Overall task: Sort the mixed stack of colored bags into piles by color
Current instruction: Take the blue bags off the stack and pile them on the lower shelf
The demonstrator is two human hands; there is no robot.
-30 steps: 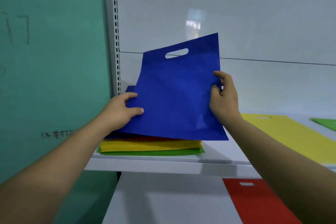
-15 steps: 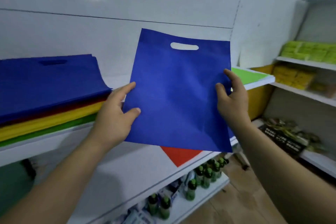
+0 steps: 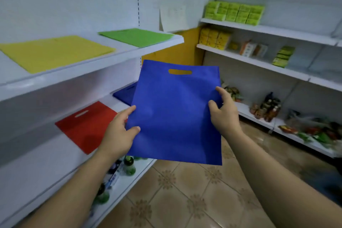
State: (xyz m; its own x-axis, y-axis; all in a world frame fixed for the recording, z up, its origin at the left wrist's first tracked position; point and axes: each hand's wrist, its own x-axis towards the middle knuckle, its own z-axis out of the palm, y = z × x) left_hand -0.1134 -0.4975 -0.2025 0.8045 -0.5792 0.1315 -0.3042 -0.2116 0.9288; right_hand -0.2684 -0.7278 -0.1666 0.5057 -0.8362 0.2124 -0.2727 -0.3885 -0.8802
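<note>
- One blue bag (image 3: 175,113) is held in the air in front of the shelves and above the tiled floor (image 3: 185,190), upright and tilted a little to the right.
- Two hands hold it. The left hand (image 3: 118,135) pinches its left edge with the thumb on the front. The right hand (image 3: 224,114) grips its right edge with the thumb on the front.
- The held bag is a flat, plain, deep blue rectangle with one oval handle slot near its top edge. Its surface looks smooth and unfolded.
- On the upper shelf (image 3: 92,68) lie two colours: one yellow bag (image 3: 53,52) to the left and one green bag (image 3: 137,37) to the right, apart from each other.
- On the lower shelf (image 3: 46,163) lie two more: one red bag (image 3: 87,126) with its slot showing, and one blue pile (image 3: 124,94) beyond it, partly hidden behind the held bag.
- I cannot tell whether each lying colour is one bag or several.
</note>
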